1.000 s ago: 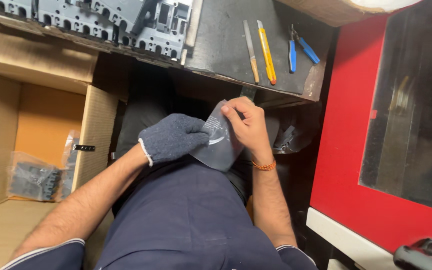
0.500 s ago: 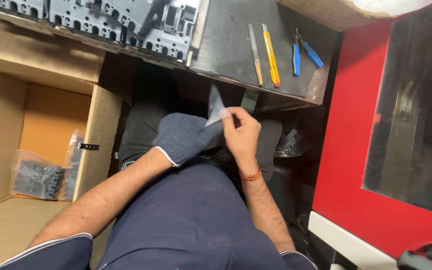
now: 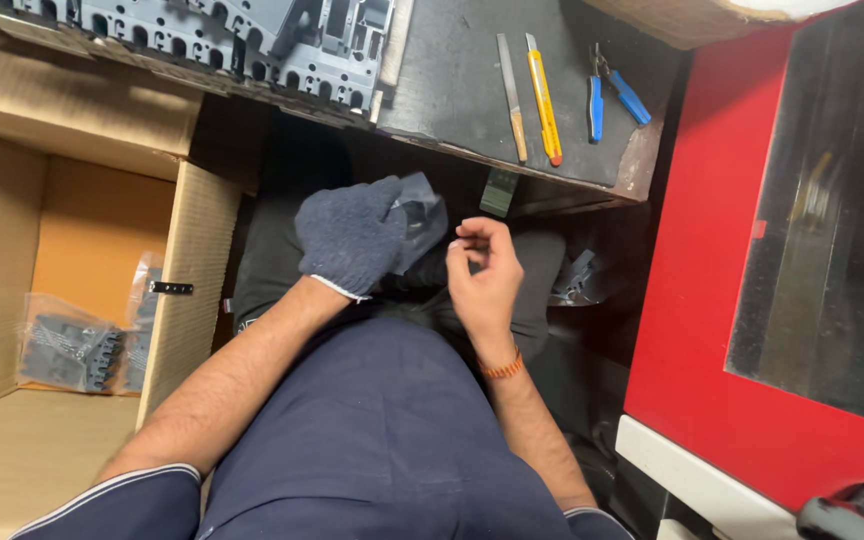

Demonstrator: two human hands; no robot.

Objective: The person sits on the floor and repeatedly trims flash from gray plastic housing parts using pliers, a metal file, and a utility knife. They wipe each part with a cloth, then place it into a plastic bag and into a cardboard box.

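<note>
My left hand, in a dark knitted glove, grips a small clear plastic bag with dark parts inside, held over my lap below the bench edge. My bare right hand, with an orange thread band at the wrist, sits just right of the bag. Its fingers are curled with thumb and forefinger pinched together, apart from the bag; whether anything small is pinched there cannot be seen.
A dark workbench carries grey moulded plastic housings, a file, a yellow utility knife and blue-handled pliers. An open cardboard box at left holds bagged grey parts. A red cabinet stands at right.
The right hand has let go of the bag and drawn back to the right. The gloved left hand now holds the bag alone, shifted slightly toward the bench.
</note>
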